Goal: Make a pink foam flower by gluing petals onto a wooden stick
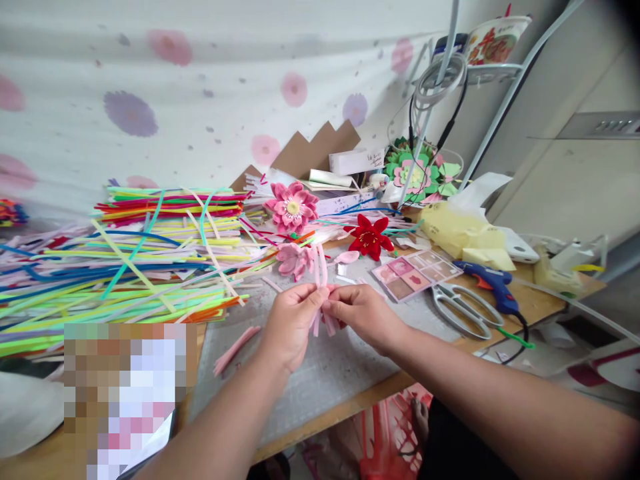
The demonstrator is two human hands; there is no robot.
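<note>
Above a grey cutting mat (300,393), my left hand (295,317) is closed round several pale pink pipe cleaners (320,263), whose ends stick out above and below the fingers. My right hand (363,312) pinches the same bunch from the other side, fingertips touching the left ones. Behind the hands lie a pale pink pipe-cleaner flower (295,259), a darker pink flower (291,207) and a red flower (370,237). A loose bundle of pink pipe cleaners (236,350) rests on the mat left of my left hand. The fingers partly hide the bunch's middle.
Heaps of coloured pipe cleaners (130,267) cover the table's left. Right of my hands are a makeup palette (416,273), grey-handled scissors (463,310) and a blue glue gun (493,283) with its cable. A white rack (493,72) stands behind. A blurred-out patch covers the lower left.
</note>
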